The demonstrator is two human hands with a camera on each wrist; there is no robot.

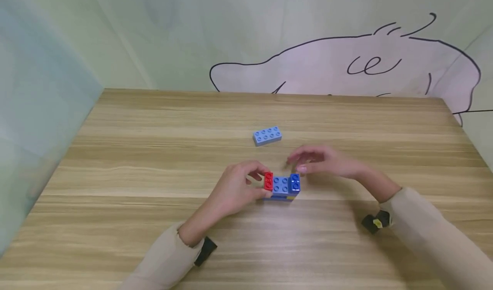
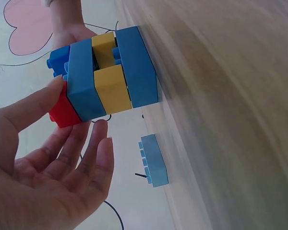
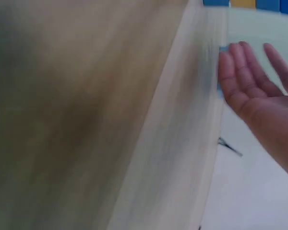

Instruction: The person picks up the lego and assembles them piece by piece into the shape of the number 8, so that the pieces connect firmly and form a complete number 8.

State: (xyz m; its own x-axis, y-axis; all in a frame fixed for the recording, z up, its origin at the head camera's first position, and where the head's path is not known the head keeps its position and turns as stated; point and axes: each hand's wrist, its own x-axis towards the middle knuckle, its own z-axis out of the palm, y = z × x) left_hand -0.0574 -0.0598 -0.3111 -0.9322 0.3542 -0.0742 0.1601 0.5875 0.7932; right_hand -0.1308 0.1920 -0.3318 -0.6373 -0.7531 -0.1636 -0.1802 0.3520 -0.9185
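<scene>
A small stack of toy building bricks stands on the wooden table [image 1: 154,153]. Its upper long blue brick [image 2: 83,79] carries a red brick [image 1: 268,181] at the left end and a darker blue brick [image 1: 295,183] at the right end. Beneath it, two yellow bricks [image 2: 113,88] rest on a lower long blue brick [image 2: 138,67]. My left hand [image 1: 238,188] pinches the red brick between thumb and fingers. Beside the darker blue brick, my right hand [image 1: 327,162] hovers with relaxed fingers, holding nothing.
A loose light blue brick [image 1: 267,136] lies flat, studs up, behind the stack. Past the table's far edge rises a pale wall [image 1: 185,33] with a line drawing. Dark straps [image 1: 376,222] circle both sleeved wrists.
</scene>
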